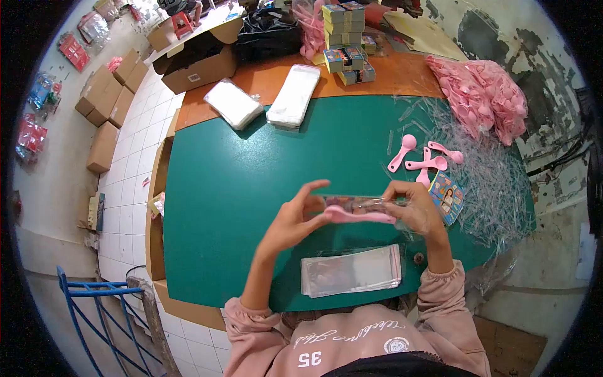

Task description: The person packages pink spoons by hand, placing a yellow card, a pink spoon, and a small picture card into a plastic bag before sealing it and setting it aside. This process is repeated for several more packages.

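Both my hands hold a clear plastic packet above the green mat, with a pink spoon (361, 216) and something printed and dark showing through it. My left hand (291, 220) grips one end between thumb and fingers, its index finger raised. The other end is pinched in the fingers of my right hand (418, 207). Below them lies a stack of clear plastic bags (350, 271). Beyond my right hand are several loose pink spoons (433, 162) and a blue printed card (446, 197), partly covered by that hand.
Clear plastic strips (487, 195) pile up at the right, by a bag of pink spoons (480, 97). At the back stand two white bundles (293, 95), (233, 103), stacked card packs (344, 38) and an open carton (201, 63). A blue metal rack (103, 292) stands left.
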`<state>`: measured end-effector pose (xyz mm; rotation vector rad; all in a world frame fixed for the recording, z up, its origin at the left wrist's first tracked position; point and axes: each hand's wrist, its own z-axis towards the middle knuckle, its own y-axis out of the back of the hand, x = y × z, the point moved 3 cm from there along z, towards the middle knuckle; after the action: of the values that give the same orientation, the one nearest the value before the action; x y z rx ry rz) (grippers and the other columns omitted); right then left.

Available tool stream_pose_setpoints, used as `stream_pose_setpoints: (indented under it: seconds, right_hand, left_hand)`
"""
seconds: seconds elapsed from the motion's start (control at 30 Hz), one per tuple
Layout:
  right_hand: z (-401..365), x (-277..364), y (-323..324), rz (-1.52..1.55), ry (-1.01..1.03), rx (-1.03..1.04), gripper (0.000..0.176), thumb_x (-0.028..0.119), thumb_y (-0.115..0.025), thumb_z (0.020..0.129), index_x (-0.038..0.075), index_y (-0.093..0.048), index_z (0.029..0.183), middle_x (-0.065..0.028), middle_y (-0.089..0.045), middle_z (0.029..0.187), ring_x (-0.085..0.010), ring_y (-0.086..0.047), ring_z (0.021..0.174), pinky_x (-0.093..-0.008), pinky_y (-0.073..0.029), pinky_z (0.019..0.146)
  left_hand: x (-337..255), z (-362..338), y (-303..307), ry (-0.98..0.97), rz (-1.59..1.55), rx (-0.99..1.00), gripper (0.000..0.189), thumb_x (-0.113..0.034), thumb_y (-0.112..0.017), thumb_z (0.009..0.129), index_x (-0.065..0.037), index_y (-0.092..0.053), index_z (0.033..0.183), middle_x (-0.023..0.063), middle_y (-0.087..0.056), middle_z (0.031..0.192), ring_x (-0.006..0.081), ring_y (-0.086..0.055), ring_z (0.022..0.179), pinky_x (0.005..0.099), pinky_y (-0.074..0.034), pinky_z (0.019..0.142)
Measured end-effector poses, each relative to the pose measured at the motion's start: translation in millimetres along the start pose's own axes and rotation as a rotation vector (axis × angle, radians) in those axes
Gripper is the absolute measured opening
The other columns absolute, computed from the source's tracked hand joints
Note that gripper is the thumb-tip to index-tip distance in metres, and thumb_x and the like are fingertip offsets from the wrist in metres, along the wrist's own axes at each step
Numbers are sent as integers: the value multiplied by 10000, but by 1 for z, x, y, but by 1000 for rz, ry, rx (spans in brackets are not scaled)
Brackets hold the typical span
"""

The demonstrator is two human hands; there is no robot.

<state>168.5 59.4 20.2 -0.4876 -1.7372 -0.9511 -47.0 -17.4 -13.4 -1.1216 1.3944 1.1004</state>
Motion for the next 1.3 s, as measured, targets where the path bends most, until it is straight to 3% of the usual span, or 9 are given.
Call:
stream_pose_setpoints:
  seconds: [0.03,0.1,0.17,0.23,0.3,0.53,0.87,1.07,1.3]
  right_hand:
    - [-1,3,-4,3,-5,-4,151,121,-645,748,-20,-618,796,-47,-579,686,-97,-531,659,-255,-426,596]
    - [-3,21,-7,-215,125,-348,146,131,-661,733,7,-622,798,-88,-604,720,-155,-577,657,-283,-455,609]
    - [-6,20,-18,-190,133,-307,196,128,-668,724,28,-614,885,-129,-609,857,-230,-606,766,-324,-480,686]
    - [-10,23,-35,-410,422,-52,283,111,-663,715,52,-587,982,-136,-566,1013,-275,-580,872,-354,-473,754]
    - [-19,20,-41,-424,373,70,331,119,-663,711,71,-567,1024,-139,-523,1070,-304,-543,933,-375,-456,793]
    - [-30,19,-67,-428,378,88,222,88,-660,701,42,-552,890,-121,-494,893,-296,-513,891,-377,-437,760]
    - [-25,10,-79,-459,381,143,175,117,-646,711,42,-523,810,-105,-484,854,-285,-498,829,-375,-397,716]
    - [-32,17,-79,-646,604,111,175,130,-642,709,58,-503,786,-76,-465,788,-235,-479,762,-331,-354,658]
    - [-37,18,-29,-228,449,521,161,199,-602,795,62,-519,810,-58,-471,746,-197,-485,734,-311,-362,671]
  left_hand:
    - [2,-3,-3,-65,201,-266,504,-107,-602,825,-53,-368,1269,181,-597,992,192,-603,897,287,-495,769]
    - [8,-13,-22,17,216,-338,510,-179,-505,897,-92,-257,1333,209,-576,1032,233,-594,946,319,-484,800]
    - [12,-26,-48,199,-516,-114,542,-254,-372,951,-132,-66,1382,227,-546,1086,256,-575,992,345,-469,832]
    - [18,-34,-56,174,-572,-33,560,-288,-275,967,-162,85,1377,245,-521,1123,278,-557,1026,368,-459,857]
    - [19,-39,-57,245,-610,-80,564,-240,-286,967,-173,94,1378,251,-516,1131,287,-550,1038,370,-465,856]
    - [22,-43,-55,252,-531,-56,533,-101,-302,943,-128,-17,1393,234,-549,1078,260,-576,996,342,-461,858]
    - [25,-43,-53,176,-90,-150,523,-135,-363,916,-83,-148,1389,166,-595,924,203,-569,882,331,-400,861]
    - [34,-36,-50,261,-222,-62,499,-38,-375,901,-101,-208,1367,76,-557,869,102,-547,733,262,-479,701]
    - [24,-35,-45,288,-233,-148,420,-20,-343,900,-87,-282,1310,112,-604,893,129,-597,742,255,-493,669]
